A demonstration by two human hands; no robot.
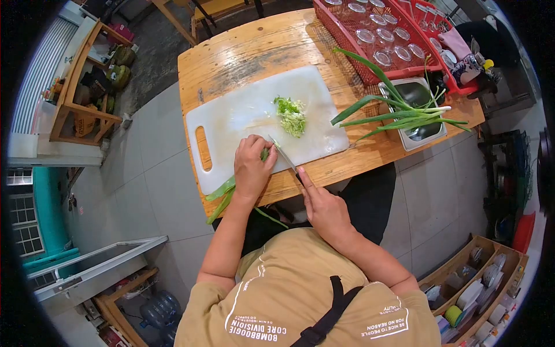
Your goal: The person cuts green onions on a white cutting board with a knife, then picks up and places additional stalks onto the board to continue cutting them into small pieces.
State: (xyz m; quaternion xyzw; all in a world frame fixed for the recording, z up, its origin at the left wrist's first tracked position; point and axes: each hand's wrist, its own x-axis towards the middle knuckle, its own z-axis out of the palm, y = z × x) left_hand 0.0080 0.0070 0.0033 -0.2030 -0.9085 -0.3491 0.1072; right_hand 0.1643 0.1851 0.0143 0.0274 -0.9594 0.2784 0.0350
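Note:
My left hand [252, 165] is closed around a green onion [222, 191] on the near side of the white cutting board [231, 113]. Its long green leaves trail out past the board's near-left edge. In my right hand [325, 209] is a knife [283, 153] with a dark handle. The blade tip lies right beside my left fingers, at the onion. A small pile of chopped green onion [291, 117] rests on the board beyond both hands. More whole green onions [404, 115] lie across a metal container [425, 136] to the right.
The board lies on a wooden table [231, 55]. A red crate [347, 40] of upturned glasses stands at the far right, with a red basket [462, 87] of utensils beside it. Wooden shelving [75, 107] is at the left, and a box of dishes [474, 289] sits low on the right.

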